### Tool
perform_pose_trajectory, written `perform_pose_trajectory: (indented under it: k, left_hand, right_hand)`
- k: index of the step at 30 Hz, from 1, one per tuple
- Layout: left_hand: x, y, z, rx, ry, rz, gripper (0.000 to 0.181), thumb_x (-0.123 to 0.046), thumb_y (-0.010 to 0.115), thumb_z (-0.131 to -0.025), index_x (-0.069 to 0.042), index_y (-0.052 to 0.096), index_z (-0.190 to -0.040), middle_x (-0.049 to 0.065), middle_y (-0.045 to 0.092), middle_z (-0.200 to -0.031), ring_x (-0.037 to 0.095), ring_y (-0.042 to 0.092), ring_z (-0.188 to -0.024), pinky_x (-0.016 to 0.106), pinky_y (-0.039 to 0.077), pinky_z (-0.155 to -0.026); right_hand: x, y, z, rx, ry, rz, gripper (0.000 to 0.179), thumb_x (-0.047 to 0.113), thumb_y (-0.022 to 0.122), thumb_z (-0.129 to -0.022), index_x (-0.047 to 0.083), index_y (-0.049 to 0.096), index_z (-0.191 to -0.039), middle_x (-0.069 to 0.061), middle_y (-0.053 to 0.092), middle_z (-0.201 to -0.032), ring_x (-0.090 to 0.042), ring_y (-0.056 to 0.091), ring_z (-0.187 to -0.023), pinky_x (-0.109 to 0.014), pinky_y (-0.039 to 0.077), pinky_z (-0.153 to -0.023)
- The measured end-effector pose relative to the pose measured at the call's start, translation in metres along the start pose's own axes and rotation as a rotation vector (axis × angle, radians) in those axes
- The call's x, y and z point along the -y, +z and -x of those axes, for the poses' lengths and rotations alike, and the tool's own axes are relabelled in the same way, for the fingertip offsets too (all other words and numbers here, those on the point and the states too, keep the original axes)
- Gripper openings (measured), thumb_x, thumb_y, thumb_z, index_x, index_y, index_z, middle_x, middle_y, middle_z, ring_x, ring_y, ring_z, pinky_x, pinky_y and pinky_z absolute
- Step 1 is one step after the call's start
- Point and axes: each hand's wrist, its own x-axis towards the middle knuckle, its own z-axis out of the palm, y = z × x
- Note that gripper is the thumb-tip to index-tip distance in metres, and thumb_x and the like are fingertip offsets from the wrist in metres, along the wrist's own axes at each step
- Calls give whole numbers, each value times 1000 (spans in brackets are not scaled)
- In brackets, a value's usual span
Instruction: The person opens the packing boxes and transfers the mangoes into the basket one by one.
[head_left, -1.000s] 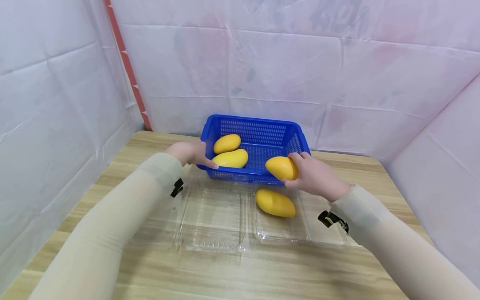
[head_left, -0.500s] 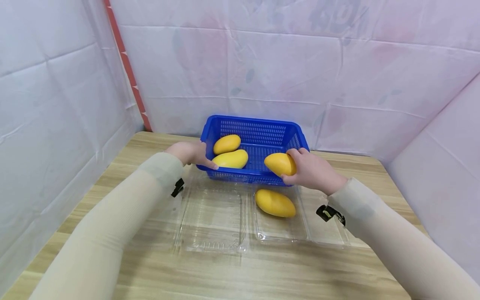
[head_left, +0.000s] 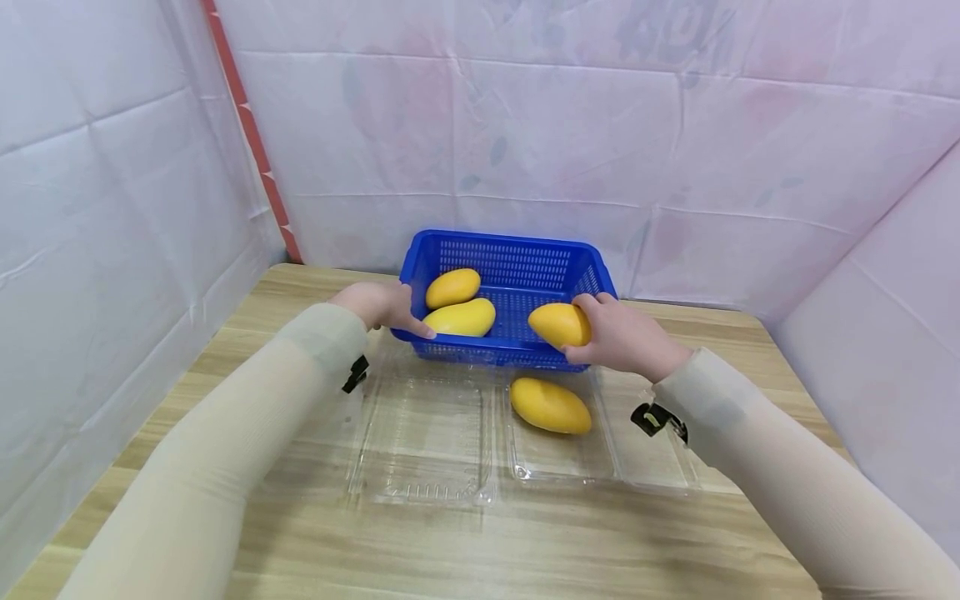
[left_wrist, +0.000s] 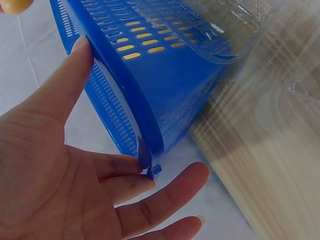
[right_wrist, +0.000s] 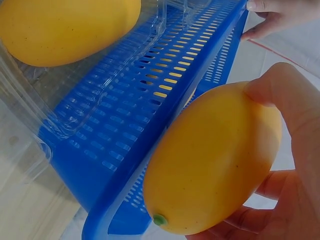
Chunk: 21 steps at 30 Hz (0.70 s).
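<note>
In the head view, my right hand (head_left: 626, 337) holds a yellow mango (head_left: 558, 325) at the right part of the blue plastic basket (head_left: 510, 343), by its front rim. The right wrist view shows this mango (right_wrist: 215, 160) between thumb and fingers, its small green stem end facing down. My left hand (head_left: 382, 307) grips the basket's left front corner; in the left wrist view the thumb lies on the rim and two fingertips touch the corner. Two more mangoes, one behind (head_left: 453, 287) and one in front (head_left: 461, 317), lie in the basket's left half.
Before the basket, an open clear plastic clamshell box (head_left: 420, 437) stands on the wooden table (head_left: 525, 550). Right of it, another clear box (head_left: 562, 467) holds one mango (head_left: 551, 406). Pale cloth walls (head_left: 555, 133) enclose the back and sides.
My right hand has shifted slightly back and left with the mango, further over the basket. My left hand stays at the basket's corner, and the other mangoes lie as before.
</note>
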Motion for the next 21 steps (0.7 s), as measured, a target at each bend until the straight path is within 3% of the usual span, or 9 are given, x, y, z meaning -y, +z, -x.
perform_pose_trajectory:
  k: [6, 21]
  left_hand:
    - [-2, 0, 0, 0, -10, -33, 105, -59, 58, -83, 2, 2, -148, 20, 0, -154, 35, 50, -116, 42, 45, -91]
    - [-5, -1, 3, -8, -46, -80, 109, -66, 57, -78, 0, 6, -148, 17, 5, -154, 28, 56, -109, 38, 45, -92]
  right_hand:
    - [-2, 0, -3, 2, -12, 7, 63, 38, 68, -77, -1, 48, -123, -12, 51, -92, -22, 49, -70, -31, 43, -54]
    - [-1, -5, -17, 34, -26, -1, 62, 38, 67, -78, -1, 48, -122, -12, 52, -93, -23, 49, -73, -34, 45, -59]
